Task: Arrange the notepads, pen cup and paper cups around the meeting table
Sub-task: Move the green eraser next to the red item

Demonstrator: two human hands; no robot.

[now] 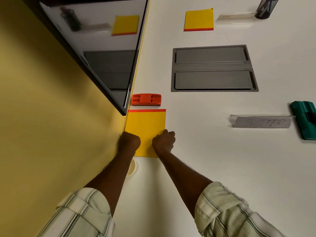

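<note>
Two hands — left hand (pixel 129 140), right hand (pixel 163 141) — on yellow notepad (pixel 146 125), red edge away.

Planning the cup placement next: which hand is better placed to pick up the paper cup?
Left, probably. The paper cup sits directly beside and partly under the left forearm, just behind the left hand. The right hand would have to cross the yellow notepad.

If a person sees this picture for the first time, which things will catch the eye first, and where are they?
First, the near yellow notepad at the table's left edge, with the left hand and the right hand closed on its near corners. Just beyond it lies an orange stapler, and a second yellow notepad lies at the far end, left of the black mesh pen cup. In the middle of the white table sits a grey cable hatch.
</note>
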